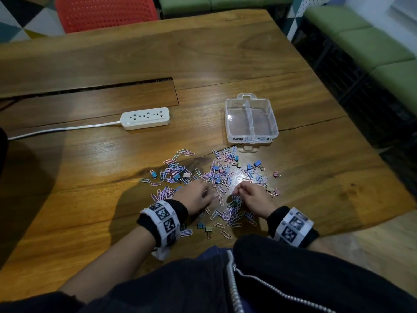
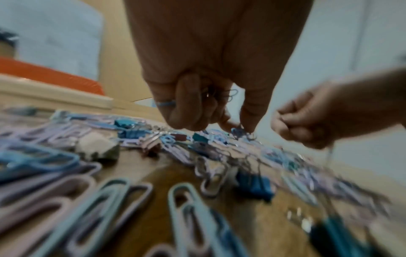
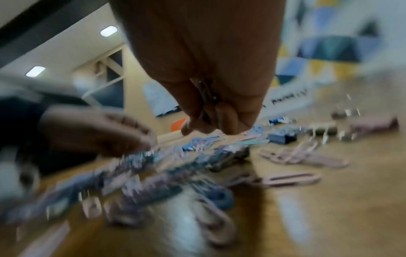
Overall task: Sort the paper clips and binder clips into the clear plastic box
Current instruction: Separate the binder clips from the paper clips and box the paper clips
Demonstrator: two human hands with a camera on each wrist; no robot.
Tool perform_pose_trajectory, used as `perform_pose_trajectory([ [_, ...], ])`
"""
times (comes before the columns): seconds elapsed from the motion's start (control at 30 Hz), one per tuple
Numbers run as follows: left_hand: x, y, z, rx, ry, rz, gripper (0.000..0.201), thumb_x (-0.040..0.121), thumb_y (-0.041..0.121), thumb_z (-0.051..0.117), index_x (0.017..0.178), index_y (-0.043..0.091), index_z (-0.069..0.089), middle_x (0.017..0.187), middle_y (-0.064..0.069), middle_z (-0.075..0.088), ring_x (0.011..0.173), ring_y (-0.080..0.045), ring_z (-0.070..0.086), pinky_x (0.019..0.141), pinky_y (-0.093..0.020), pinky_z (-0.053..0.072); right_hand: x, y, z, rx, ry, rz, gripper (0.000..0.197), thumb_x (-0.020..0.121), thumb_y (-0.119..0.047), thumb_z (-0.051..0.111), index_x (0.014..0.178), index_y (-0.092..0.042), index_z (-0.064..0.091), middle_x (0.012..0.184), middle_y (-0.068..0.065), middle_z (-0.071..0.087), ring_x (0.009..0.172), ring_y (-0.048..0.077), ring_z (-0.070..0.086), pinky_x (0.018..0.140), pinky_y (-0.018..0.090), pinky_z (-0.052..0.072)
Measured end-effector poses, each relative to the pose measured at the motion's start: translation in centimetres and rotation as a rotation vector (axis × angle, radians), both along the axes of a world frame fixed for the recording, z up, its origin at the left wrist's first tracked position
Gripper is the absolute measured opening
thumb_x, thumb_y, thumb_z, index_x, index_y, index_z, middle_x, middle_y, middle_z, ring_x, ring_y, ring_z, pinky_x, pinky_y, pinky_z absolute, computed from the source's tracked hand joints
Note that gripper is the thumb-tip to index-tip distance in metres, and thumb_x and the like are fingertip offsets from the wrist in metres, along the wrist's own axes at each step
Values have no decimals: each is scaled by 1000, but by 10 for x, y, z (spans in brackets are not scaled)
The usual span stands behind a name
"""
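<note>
Pastel paper clips (image 1: 217,175) and small binder clips (image 1: 257,164) lie scattered on the wooden table (image 1: 90,188). Beyond the pile stands the clear plastic box (image 1: 230,123), open, with a middle divider and both compartments empty. My left hand (image 1: 208,193) reaches down into the pile; in the left wrist view its curled fingers (image 2: 186,104) keep several paper clips (image 2: 228,94) in the palm while the left hand (image 2: 232,127) pinches another off the table. My right hand (image 1: 238,190) is curled over the pile too, and this right hand (image 3: 211,127) holds metal clips (image 3: 205,92) in its fist.
A white power strip (image 1: 145,118) with its cord lies at the back left, beside a dark cable slot (image 1: 112,86) in the table. A red chair (image 1: 106,12) stands behind the table. Green benches (image 1: 372,41) are to the right. The table's near edge is close to my body.
</note>
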State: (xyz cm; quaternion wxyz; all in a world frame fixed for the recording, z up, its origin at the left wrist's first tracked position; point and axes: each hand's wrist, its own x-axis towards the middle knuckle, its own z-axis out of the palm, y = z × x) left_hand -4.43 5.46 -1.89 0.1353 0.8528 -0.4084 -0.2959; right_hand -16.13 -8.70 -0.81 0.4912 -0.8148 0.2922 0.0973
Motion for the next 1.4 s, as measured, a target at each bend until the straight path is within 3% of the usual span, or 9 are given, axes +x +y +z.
perform_pose_trajectory([
  [0.1, 11, 1, 3, -213, 432, 274, 18, 93, 19, 46, 79, 12, 55, 81, 0, 53, 71, -12, 49, 72, -27, 47, -4, 6, -3, -377, 24, 247, 15, 95, -21, 39, 94, -12, 51, 87, -3, 48, 83, 12, 45, 68, 15, 32],
  [0.23, 20, 4, 7, -405, 948, 601, 27, 92, 8, 32, 67, 14, 42, 62, 0, 36, 43, -5, 35, 35, -12, 29, -6, 6, -8, -525, 162, 377, 51, 77, -53, 58, 112, -17, 46, 108, 1, 49, 96, 12, 40, 86, 26, 38],
  [0.43, 17, 5, 12, -613, 1350, 688, 9, 68, 8, 29, 63, 10, 37, 48, 0, 49, 33, -8, 32, 32, -9, 22, 1, 9, -4, -514, 167, 396, 33, 87, -37, 50, 109, -13, 50, 114, 5, 52, 105, 18, 45, 88, 25, 35],
  [0.57, 17, 0, 9, -400, 1124, 695, 33, 94, 26, 37, 65, 14, 47, 50, 4, 47, 32, -5, 33, 32, -13, 24, 5, 6, -10, -449, 160, 375, 17, 88, -31, 50, 92, -15, 49, 102, 3, 49, 93, 14, 41, 82, 23, 34],
  [0.7, 6, 2, 12, 15, 285, 203, 28, 85, 37, 58, 68, 20, 45, 67, 4, 49, 59, -10, 47, 53, -22, 38, 4, 1, -7, -232, 6, 155, 29, 88, -20, 52, 65, -26, 37, 78, -7, 45, 75, 10, 46, 63, 16, 34],
  [0.8, -7, 7, 11, 190, -93, -8, 52, 73, 59, 62, 99, 15, 52, 97, -1, 60, 92, -20, 58, 77, -31, 50, 1, -5, 1, 165, -114, -134, 25, 88, -10, 52, 66, -19, 44, 70, -6, 50, 57, 0, 51, 52, 13, 38],
  [1.07, -23, 8, -8, 169, -132, -39, 64, 75, 54, 62, 118, 11, 44, 120, -5, 53, 108, -20, 53, 90, -32, 47, -7, -18, 4, 867, -39, -392, 24, 89, 8, 35, 88, -5, 55, 73, 7, 55, 56, 10, 52, 46, 15, 45],
  [1.23, -21, 5, -6, 143, -79, -73, 34, 89, 39, 52, 106, 10, 52, 111, -6, 54, 101, -22, 54, 84, -32, 45, -12, -10, 3, 450, 28, -174, 29, 94, -2, 31, 77, -13, 52, 64, -1, 46, 51, 7, 37, 42, 12, 32],
  [1.4, -16, 6, -7, 68, 28, -44, 21, 95, 31, 42, 91, 12, 51, 92, -5, 52, 85, -20, 52, 76, -31, 45, -21, 3, 0, -338, 70, 404, 23, 81, -37, 60, 89, -16, 56, 86, -4, 58, 77, 8, 50, 72, 24, 44],
])
